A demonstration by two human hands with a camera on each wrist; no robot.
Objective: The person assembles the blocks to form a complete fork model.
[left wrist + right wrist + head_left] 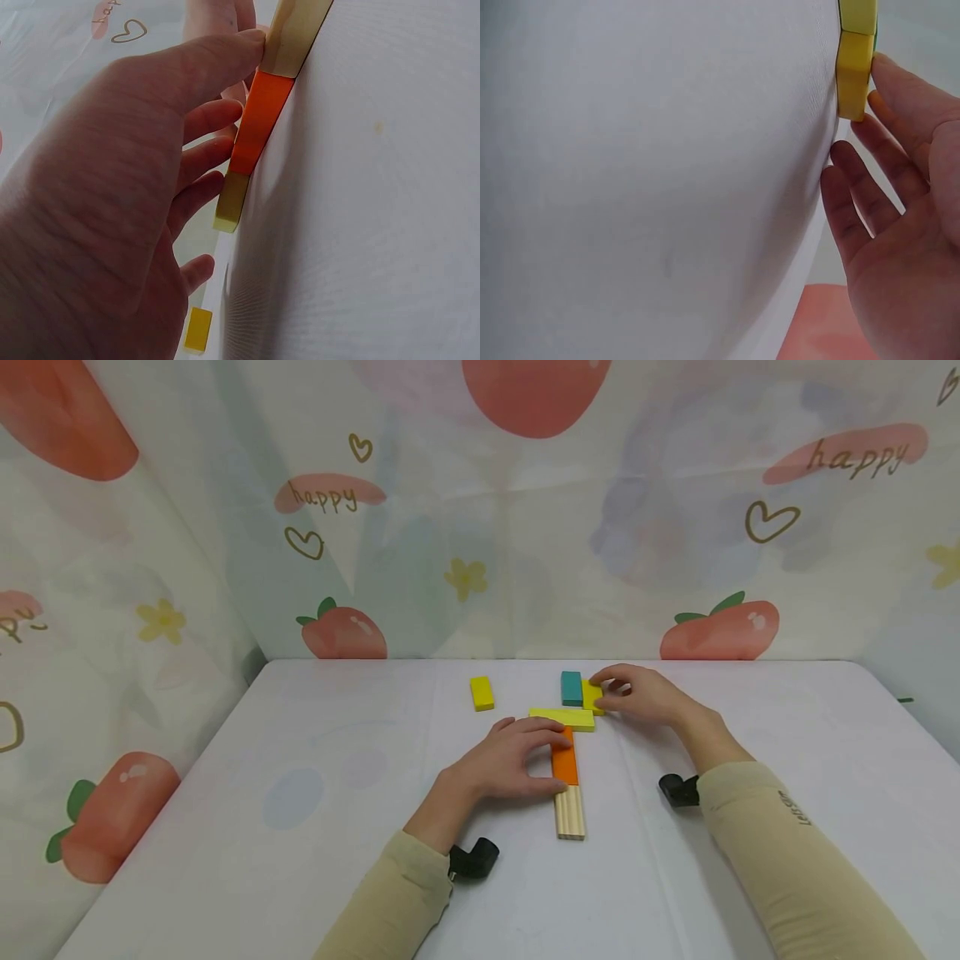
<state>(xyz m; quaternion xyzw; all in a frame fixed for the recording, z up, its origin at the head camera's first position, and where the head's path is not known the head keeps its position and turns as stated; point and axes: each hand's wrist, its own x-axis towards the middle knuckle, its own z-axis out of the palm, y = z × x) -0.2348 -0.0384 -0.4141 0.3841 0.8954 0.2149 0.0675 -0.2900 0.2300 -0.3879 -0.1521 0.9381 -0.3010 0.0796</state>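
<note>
In the head view, a line of blocks runs up the white table: a ridged natural-wood block [570,814], an orange block [565,760], and a yellow-green block [573,719] set crosswise at the far end. My left hand [510,760] lies along the line's left side, thumb by the wood block and fingers touching the orange and yellow-green ones. Beyond the crosspiece stand a teal block [572,688] and, against it, a yellow block [591,697]. My right hand [637,693] holds that yellow block lightly between thumb and fingertips; its other fingers extend past it.
Another yellow block [482,693] lies apart, left of the teal one. The white table [337,877] ends at a patterned cloth backdrop [540,527]. A black wrist device [474,858] sits at the left cuff, with a similar device [678,790] at the right cuff.
</note>
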